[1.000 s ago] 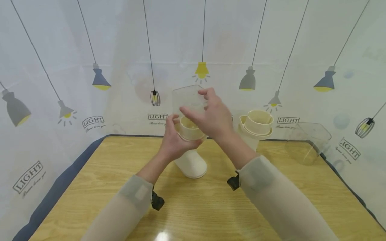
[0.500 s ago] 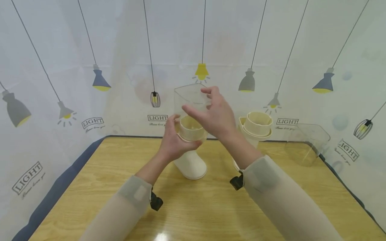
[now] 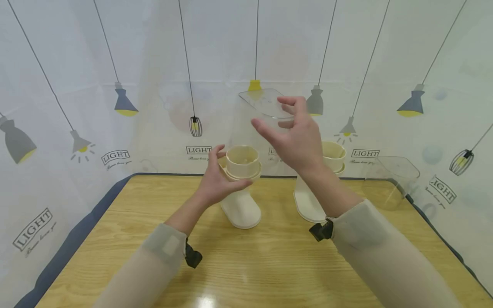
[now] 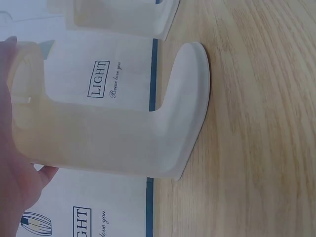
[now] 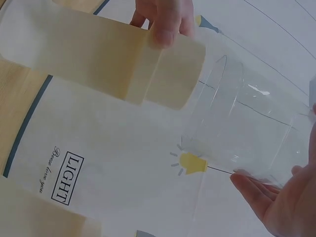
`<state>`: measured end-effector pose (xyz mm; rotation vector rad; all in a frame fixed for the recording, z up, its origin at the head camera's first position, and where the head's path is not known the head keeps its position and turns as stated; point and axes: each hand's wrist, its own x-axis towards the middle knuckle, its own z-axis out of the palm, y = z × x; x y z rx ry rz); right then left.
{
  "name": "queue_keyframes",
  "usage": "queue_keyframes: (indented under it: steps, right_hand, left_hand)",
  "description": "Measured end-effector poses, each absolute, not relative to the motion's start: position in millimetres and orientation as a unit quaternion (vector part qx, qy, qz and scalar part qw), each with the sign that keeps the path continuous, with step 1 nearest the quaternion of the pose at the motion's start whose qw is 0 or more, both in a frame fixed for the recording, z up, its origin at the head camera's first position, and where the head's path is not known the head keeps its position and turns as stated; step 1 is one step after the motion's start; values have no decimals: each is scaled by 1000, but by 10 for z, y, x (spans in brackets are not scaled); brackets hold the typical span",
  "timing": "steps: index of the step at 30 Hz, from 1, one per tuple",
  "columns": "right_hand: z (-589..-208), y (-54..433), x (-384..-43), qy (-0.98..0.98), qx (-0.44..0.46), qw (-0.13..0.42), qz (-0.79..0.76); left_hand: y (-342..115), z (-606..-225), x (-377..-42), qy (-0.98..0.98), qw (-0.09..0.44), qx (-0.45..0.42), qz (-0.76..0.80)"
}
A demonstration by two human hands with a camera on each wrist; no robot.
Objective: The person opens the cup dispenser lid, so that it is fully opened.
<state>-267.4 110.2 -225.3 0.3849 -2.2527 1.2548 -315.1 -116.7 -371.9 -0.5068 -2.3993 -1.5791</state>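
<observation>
A cream plastic stand [image 3: 240,209] with a round collar on top and a foot below stands upright on the table. Round its upper part, just under the collar, my left hand [image 3: 213,184] grips it with thumb and fingers. Above and to the right, my right hand [image 3: 298,139] holds a clear plastic container [image 5: 261,116] by its side. In the right wrist view, the container's round narrow end faces the collar [image 5: 177,74] across a small gap. The left wrist view shows the stand [image 4: 108,133] side on, its foot flat on the wood.
A second cream stand [image 3: 306,203] of the same shape stands to the right, partly behind my right forearm. Farther right sits another clear container [image 3: 390,182]. The wooden table [image 3: 246,265] ends at a curtain [image 3: 154,55] printed with lamps.
My right hand has moved up and to the right with the clear container, which has come away from the collar and tilted. My left hand keeps its grip on the stand.
</observation>
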Motion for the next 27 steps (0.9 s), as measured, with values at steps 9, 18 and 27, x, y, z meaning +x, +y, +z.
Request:
queue_keyframes:
  steps: [9,18,27]
  right_hand:
    - [-2171,1436,-2501,-829,135,277,466]
    - [-2224,1779,-2390,-841,104,272,456]
    - [-2277,2170,-2267,-841,66,290,452]
  left_hand:
    - [-1113,-3710,-3086,-831,102,-142,-528]
    - [-1003,-3761,-2960,-828,115,-83,-543]
    - [-906,-3762,-2941,-826,138,-55,-544]
